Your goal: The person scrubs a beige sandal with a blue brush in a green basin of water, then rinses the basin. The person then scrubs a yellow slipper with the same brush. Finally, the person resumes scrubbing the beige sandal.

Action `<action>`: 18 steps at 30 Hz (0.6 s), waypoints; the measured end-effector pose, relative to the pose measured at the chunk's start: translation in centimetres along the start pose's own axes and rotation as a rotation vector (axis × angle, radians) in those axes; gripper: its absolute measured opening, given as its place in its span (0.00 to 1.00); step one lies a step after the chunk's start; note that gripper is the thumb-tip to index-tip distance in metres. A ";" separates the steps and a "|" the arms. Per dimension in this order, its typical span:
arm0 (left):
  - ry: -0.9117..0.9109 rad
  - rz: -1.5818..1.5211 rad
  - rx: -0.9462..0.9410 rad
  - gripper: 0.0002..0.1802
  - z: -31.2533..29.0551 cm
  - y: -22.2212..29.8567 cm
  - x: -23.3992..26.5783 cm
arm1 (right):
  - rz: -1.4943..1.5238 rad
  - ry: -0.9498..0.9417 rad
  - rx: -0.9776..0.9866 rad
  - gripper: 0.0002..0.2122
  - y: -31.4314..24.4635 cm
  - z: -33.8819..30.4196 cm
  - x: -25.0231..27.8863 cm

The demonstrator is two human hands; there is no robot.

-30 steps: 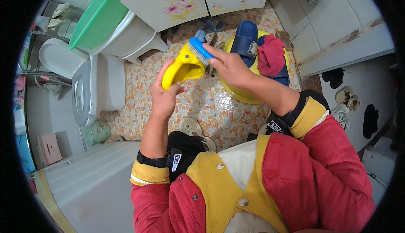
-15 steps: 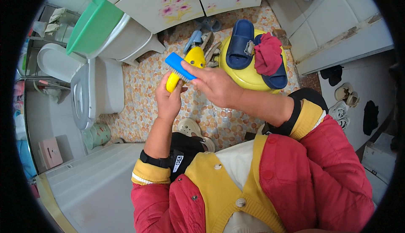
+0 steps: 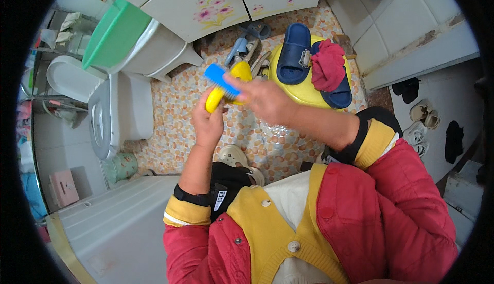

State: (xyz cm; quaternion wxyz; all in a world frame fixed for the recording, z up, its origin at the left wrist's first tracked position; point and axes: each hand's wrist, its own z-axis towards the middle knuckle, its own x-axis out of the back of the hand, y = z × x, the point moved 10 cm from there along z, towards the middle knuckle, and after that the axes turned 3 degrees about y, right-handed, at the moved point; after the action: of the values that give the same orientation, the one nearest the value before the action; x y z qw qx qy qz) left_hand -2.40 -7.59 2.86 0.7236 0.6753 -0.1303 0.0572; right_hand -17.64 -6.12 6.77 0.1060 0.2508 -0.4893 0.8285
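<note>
My left hand (image 3: 208,124) grips a yellow clog (image 3: 213,100) with holes in its upper, holding it by the near end. A blue scrubbing brush (image 3: 218,78) is in my right hand (image 3: 267,101), which is slightly blurred. Its bristles face down against or just over the clog; exact contact is hard to tell. Part of the clog is hidden behind the brush and my right fingers. To the right, two navy slide slippers (image 3: 293,57) and a crumpled red cloth (image 3: 328,65) lie on a round yellow stool or upturned basin (image 3: 303,96).
Beyond my hands, blue and grey slippers (image 3: 237,47) lie on the pebble-patterned floor (image 3: 172,109). A toilet (image 3: 128,111), a white stool (image 3: 149,50) and a green basin (image 3: 116,34) stand left. Flowered cabinet doors (image 3: 206,1) are ahead. Shoes (image 3: 422,111) sit beyond a raised sill at right.
My right hand has moved slightly right and down with the brush, along the clog. The whole view has shifted a little; the left hand still holds the clog.
</note>
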 end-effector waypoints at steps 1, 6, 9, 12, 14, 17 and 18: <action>-0.003 0.002 0.020 0.20 -0.1 -0.2 -0.1 | 0.043 -0.101 -0.014 0.24 -0.2 -0.2 -0.8; -0.034 0.001 -0.094 0.20 0.0 1.4 -0.2 | 0.027 0.045 -0.255 0.25 2.3 0.1 1.1; 0.005 0.023 -0.071 0.21 0.0 1.3 0.1 | 0.089 -0.012 0.026 0.24 -0.4 0.1 0.3; -0.003 -0.004 -0.091 0.21 -0.3 1.7 0.1 | -0.080 0.122 -0.249 0.24 4.3 -0.3 1.7; -0.038 -0.064 -0.075 0.21 -0.4 1.8 -0.1 | 0.013 0.142 -0.325 0.23 7.4 -0.4 2.0; 0.001 -0.232 -0.054 0.22 -0.3 1.9 0.9 | 0.026 0.185 -0.262 0.23 10.0 -0.3 2.4; -0.002 -0.321 -0.023 0.22 -0.2 1.8 1.0 | 0.068 0.280 -0.271 0.23 10.8 -0.4 3.4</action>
State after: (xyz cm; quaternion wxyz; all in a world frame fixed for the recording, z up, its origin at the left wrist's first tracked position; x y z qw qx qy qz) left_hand -1.89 -7.31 4.81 0.7311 0.6792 -0.0219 -0.0615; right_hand -25.21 -11.36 0.22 0.1776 0.0999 -0.5851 0.7849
